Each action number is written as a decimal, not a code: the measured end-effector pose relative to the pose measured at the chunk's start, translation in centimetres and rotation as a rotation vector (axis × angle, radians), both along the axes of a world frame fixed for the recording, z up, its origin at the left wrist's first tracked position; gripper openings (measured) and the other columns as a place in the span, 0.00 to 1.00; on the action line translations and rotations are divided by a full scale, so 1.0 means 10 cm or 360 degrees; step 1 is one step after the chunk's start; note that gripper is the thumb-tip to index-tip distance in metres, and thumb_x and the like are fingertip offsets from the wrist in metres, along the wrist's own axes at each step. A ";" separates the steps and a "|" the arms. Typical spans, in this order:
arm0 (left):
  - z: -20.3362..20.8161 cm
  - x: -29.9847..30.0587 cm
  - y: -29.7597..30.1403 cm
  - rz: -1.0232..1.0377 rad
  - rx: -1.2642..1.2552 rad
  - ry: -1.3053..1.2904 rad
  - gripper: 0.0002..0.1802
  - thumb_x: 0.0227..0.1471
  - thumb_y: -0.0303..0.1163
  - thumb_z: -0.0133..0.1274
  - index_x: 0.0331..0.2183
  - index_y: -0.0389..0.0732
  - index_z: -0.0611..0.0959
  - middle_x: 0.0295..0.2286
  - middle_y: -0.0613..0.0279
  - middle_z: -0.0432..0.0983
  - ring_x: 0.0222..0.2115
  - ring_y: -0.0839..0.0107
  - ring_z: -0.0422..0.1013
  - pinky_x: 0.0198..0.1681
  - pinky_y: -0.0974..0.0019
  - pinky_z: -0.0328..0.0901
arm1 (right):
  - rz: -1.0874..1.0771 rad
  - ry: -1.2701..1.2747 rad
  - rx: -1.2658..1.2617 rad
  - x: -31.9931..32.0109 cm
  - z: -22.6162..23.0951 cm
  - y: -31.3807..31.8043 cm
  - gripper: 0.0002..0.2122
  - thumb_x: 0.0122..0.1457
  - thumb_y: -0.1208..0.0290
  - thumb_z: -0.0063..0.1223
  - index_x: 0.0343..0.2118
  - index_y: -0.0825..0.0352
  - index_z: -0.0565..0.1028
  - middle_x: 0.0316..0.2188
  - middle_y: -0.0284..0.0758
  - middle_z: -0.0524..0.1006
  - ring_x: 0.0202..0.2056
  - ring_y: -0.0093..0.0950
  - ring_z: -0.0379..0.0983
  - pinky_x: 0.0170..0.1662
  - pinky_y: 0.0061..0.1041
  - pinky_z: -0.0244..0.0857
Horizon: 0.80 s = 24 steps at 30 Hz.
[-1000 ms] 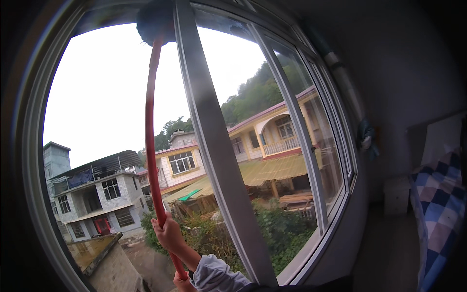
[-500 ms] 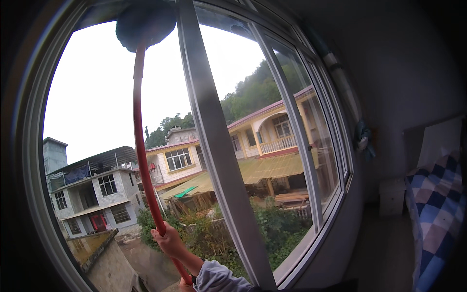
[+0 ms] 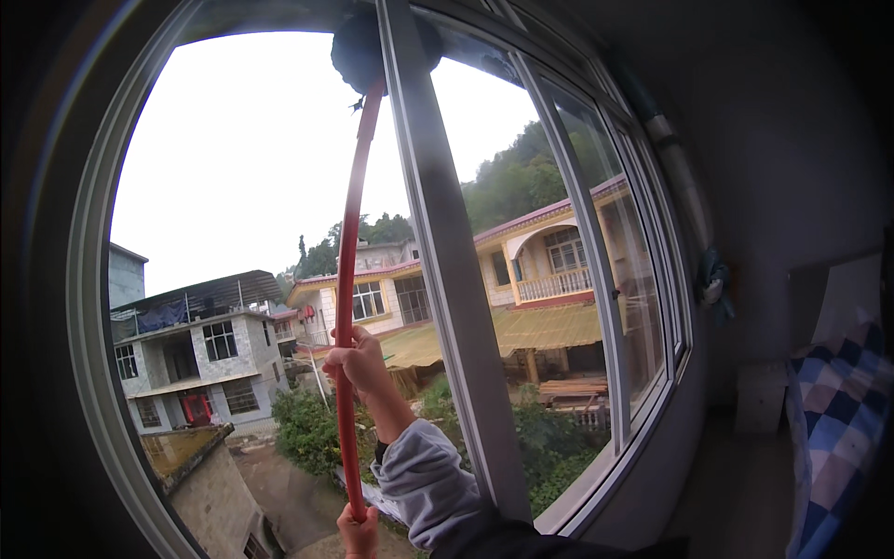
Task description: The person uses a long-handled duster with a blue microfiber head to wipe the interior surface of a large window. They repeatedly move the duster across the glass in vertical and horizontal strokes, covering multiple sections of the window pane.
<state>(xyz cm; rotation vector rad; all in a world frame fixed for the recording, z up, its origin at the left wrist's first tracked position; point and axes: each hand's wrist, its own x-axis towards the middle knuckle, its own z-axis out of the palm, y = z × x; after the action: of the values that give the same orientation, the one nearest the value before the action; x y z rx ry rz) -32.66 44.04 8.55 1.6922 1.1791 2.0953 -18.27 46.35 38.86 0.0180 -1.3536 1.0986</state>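
Observation:
A long red pole [image 3: 347,270] slants up through the window opening to a dark, shaggy round mop head [image 3: 358,54] near the top of the frame. Part of that head lies behind the upright window bar and shows through the glass beyond it. My right hand [image 3: 361,366], in a rolled grey sleeve, is closed round the pole about midway up. Lower down, my left hand [image 3: 358,533] grips the pole's bottom end; its wrist runs out at the lower edge of the view.
A thick upright window bar [image 3: 447,233] stands just right of the pole, with glazed sashes beyond it. The outer window frame [image 3: 86,307] curves along the left. Indoors at right are a checked bed [image 3: 838,419], a small pale cabinet [image 3: 762,396] and a tied curtain [image 3: 713,278]. Houses stand outside.
The mop head and pole have shifted right, from the open gap to behind the upright bar. Both hands have moved right with the pole, and more of my right forearm shows.

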 end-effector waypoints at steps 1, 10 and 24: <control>0.06 0.01 0.00 0.0079 0.0026 0.0038 0.09 0.44 0.23 0.58 0.21 0.38 0.73 0.17 0.72 0.66 0.19 0.82 0.61 0.23 0.73 0.59 | 0.0038 0.0081 -0.0095 0.01 0.11 0.01 0.12 0.50 0.81 0.47 0.40 0.71 0.68 0.20 0.35 0.72 0.17 0.25 0.71 0.20 0.25 0.65; 0.59 0.19 -0.02 0.0429 0.0060 0.0292 0.09 0.42 0.28 0.60 0.22 0.37 0.76 0.13 0.58 0.69 0.15 0.70 0.66 0.23 0.65 0.63 | -0.0377 0.0297 -0.0052 0.38 0.58 0.05 0.05 0.58 0.71 0.50 0.31 0.65 0.67 0.16 0.28 0.66 0.12 0.17 0.63 0.13 0.19 0.58; -1.28 -0.46 0.07 0.0243 -0.0438 0.0448 0.12 0.51 0.33 0.54 0.37 0.38 0.76 0.26 0.46 0.71 0.29 0.59 0.68 0.32 0.55 0.64 | -0.0141 0.0299 -0.0359 -0.22 -1.19 -0.07 0.08 0.58 0.69 0.52 0.26 0.65 0.69 0.12 0.25 0.66 0.10 0.15 0.61 0.12 0.17 0.56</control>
<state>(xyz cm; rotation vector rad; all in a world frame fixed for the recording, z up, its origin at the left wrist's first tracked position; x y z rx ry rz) -37.26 44.72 -4.28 1.8539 1.6411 1.7074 -20.51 45.65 27.00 -0.1011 -1.0488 1.1395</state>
